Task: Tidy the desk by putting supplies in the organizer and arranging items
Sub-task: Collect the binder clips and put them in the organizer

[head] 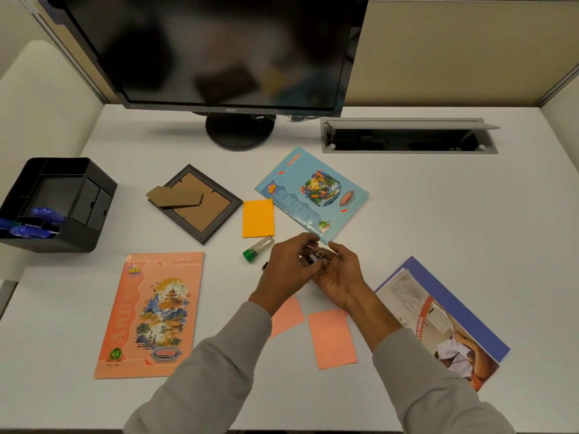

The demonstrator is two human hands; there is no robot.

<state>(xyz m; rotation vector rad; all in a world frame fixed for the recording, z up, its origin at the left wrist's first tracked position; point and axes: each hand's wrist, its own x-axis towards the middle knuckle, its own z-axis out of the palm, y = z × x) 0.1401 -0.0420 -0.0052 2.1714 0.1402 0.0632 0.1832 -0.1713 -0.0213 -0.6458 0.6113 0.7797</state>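
Desk tidying, early stage.
Binder clips [320, 255] are cupped between both hands [316, 270]; pens [34, 221] stowed in organizer [67, 170] at 9 o'clock; notebooks, notes unsorted.

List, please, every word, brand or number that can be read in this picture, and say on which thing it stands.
"acer": lower bezel of the monitor.
"NEW", "65": cover of the orange notebook.
"NEW": cover of the blue notebook, which lies turned around.
"CHECKS", after a cut-off word: the brochure at the right.
Too small or blurred to read: the large titles and oval logos on both notebooks, and the brochure's body text.
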